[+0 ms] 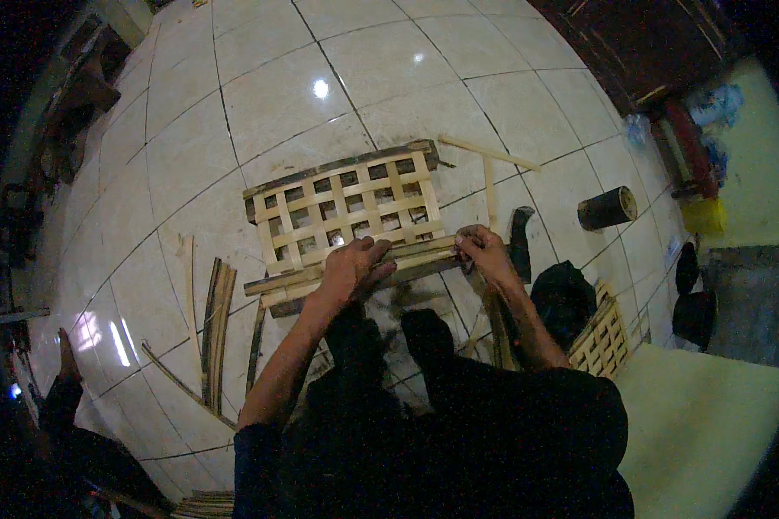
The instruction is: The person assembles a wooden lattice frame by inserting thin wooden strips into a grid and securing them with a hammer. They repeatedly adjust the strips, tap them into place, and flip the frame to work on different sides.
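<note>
A lattice panel of pale woven bamboo strips [344, 227] lies on the tiled floor in front of me, with a dark-skinned bamboo bar [337, 169] along its far edge. Split bamboo strips [294, 278] run along the near edge. My left hand [353, 268] is closed over these strips near their middle, its fingers curled across them. Toward their right end, my right hand [486, 253] pinches a strip between thumb and fingers. The undersides of both hands are hidden.
A dark curved tool [520, 238] lies right of my right hand, with a bamboo tube segment [608, 208] farther right. Long bamboo strips [218, 333] lie at left. Another woven panel [601, 344] leans at lower right. Someone's dark-clothed limb [65, 381] shows at far left.
</note>
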### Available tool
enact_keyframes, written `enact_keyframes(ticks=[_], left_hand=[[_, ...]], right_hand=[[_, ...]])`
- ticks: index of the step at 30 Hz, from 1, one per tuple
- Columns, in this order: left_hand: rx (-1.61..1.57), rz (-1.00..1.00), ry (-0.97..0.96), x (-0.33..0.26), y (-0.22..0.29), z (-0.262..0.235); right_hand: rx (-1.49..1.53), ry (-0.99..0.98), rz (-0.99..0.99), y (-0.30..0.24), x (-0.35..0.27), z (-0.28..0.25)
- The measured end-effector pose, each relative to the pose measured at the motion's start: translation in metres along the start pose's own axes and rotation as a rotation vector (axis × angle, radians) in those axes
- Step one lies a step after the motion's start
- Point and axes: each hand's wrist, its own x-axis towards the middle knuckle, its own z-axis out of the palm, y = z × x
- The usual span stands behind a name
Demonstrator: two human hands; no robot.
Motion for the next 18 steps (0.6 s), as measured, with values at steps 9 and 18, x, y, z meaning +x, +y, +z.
enact_keyframes(ticks=[9, 18], left_hand=[[-0.065, -0.036, 0.016, -0.008, -0.003, 0.008], [-0.613, -0.16, 0.097, -0.002, -0.023, 0.042]], right_hand=[[0.019, -0.03, 0.063, 0.002, -0.005, 0.007], [0.1, 0.034, 0.023, -0.019, -0.005, 0.002]])
